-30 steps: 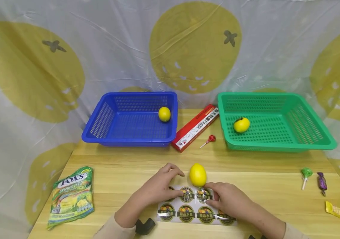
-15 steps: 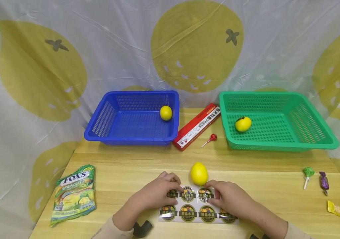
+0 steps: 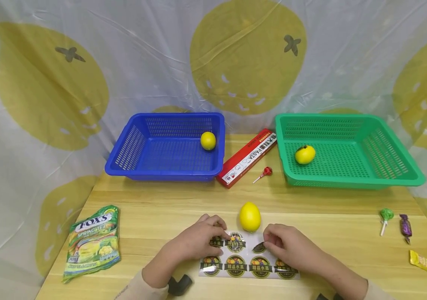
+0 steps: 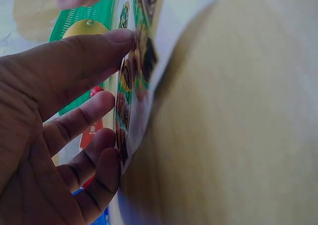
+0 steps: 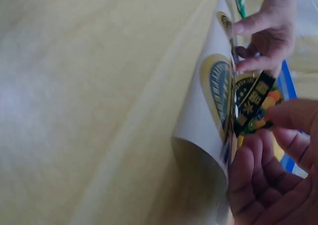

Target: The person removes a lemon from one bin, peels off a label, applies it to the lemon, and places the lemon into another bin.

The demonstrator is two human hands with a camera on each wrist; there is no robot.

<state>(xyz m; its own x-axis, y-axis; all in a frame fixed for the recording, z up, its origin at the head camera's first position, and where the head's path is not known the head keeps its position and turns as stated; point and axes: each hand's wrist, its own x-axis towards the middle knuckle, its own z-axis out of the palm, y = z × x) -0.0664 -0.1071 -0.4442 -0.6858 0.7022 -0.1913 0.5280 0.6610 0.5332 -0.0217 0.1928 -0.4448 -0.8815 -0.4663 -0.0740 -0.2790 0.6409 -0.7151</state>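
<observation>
Sticker sheet on wooden table (lemon-print backdrop).

A pale wooden table stands before a white curtain printed with yellow fruit.

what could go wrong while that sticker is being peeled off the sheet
The sticker, pinched by the right hand, is partly lifted and could tear or fold onto itself. The sticker sheet curls at its edge; if the left hand pressing it slips, the sheet may lift too. The lemon close behind could get knocked and roll.
</observation>
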